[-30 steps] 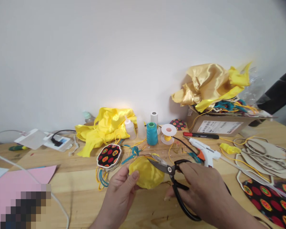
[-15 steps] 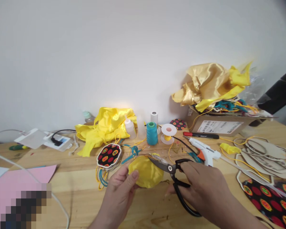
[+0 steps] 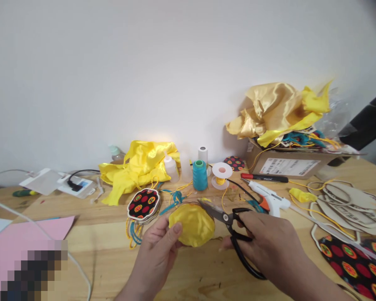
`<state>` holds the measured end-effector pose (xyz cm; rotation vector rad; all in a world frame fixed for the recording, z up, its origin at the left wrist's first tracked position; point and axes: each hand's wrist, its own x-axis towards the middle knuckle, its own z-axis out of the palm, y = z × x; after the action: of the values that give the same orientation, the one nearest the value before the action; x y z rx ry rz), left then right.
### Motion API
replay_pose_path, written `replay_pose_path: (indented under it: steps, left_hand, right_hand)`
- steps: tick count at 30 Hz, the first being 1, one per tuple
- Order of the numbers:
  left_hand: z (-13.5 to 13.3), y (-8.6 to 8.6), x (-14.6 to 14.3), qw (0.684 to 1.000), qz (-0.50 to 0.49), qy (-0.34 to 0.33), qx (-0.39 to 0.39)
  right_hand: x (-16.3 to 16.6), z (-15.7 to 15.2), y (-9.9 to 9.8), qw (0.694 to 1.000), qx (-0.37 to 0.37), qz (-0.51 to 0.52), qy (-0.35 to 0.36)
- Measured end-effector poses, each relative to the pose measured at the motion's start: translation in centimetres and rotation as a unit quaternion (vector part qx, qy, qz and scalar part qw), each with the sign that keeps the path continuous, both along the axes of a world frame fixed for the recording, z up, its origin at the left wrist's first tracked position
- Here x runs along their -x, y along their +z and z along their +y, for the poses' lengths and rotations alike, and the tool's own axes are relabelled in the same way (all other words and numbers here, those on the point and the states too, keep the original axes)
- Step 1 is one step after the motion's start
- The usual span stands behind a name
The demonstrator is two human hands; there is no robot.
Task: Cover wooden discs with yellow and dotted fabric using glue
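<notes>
My left hand (image 3: 163,242) pinches the left edge of a roundish piece of shiny yellow satin fabric (image 3: 194,225), thumb on top. In my right hand (image 3: 266,238) is a pair of scissors (image 3: 226,218) with black handles, its fingers through the loops. The blades point up and left, lying at the upper right rim of the fabric. Just behind, a teal cord (image 3: 176,197) lies on the wooden table. A patterned black-and-red piece with a pale border (image 3: 143,205) sits left of the fabric.
Behind my hands stand a teal thread cone (image 3: 200,175), a white spool (image 3: 222,171) and a squeeze bottle (image 3: 170,168). A glue gun (image 3: 269,198) lies to the right, near a cardboard box (image 3: 253,161). Yellow satin (image 3: 138,163) is heaped at back left; flat cutouts (image 3: 347,200) lie far right.
The scissors have shifted slightly right and down, their blades moving off the face of the yellow fabric to its rim. My left hand and the fabric have hardly moved.
</notes>
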<state>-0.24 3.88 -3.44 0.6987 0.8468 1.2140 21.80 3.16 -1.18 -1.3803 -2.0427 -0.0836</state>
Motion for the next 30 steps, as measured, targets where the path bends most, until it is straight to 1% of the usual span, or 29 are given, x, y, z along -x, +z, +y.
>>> replay_pose_path:
  steps: [2,4,6,8,9,11,15,19,21,23,26,30]
  left_hand:
    - [0.0,0.1,0.0,1.000,0.001,-0.012,0.004]
    - [-0.1,0.1,-0.1,0.999,0.006,-0.034,0.007]
    - [-0.2,0.2,-0.1,0.998,0.015,-0.059,0.010]
    - [-0.3,0.2,-0.1,0.996,0.033,-0.086,0.019]
    - [-0.4,0.2,-0.1,0.993,0.046,-0.101,0.026]
    - [-0.4,0.2,0.0,0.987,0.074,-0.134,0.040]
    - [-0.7,0.5,-0.2,0.975,0.117,-0.184,0.049]
    - [-1.0,1.0,-0.5,0.964,0.146,-0.219,0.035]
    - [-1.1,1.2,-0.7,0.959,0.153,-0.235,0.033]
    - [-1.2,1.3,-0.8,0.956,0.158,-0.244,0.032]
    - [-1.3,1.4,-0.8,0.953,0.161,-0.254,0.027]
    - [-1.3,1.4,-0.8,0.951,0.149,-0.269,0.035]
  right_hand:
    - [-0.1,0.2,0.3,0.994,0.088,0.070,-0.018]
    - [-0.3,0.4,0.5,0.967,0.195,0.161,-0.015]
    - [-0.4,0.7,0.7,0.922,0.284,0.261,0.019]
    - [-0.5,0.8,0.8,0.870,0.350,0.342,0.059]
    - [-0.5,0.9,0.8,0.849,0.373,0.367,0.071]
    - [-0.5,1.0,0.8,0.825,0.406,0.385,0.085]
    - [-0.4,1.1,0.6,0.799,0.439,0.390,0.132]
    - [-0.2,0.7,0.2,0.766,0.481,0.393,0.165]
    - [-0.1,0.5,0.0,0.759,0.495,0.390,0.163]
    - [0.0,0.3,-0.1,0.759,0.502,0.382,0.161]
    - [0.1,0.2,-0.1,0.767,0.499,0.366,0.166]
    - [0.2,0.1,0.1,0.790,0.485,0.336,0.164]
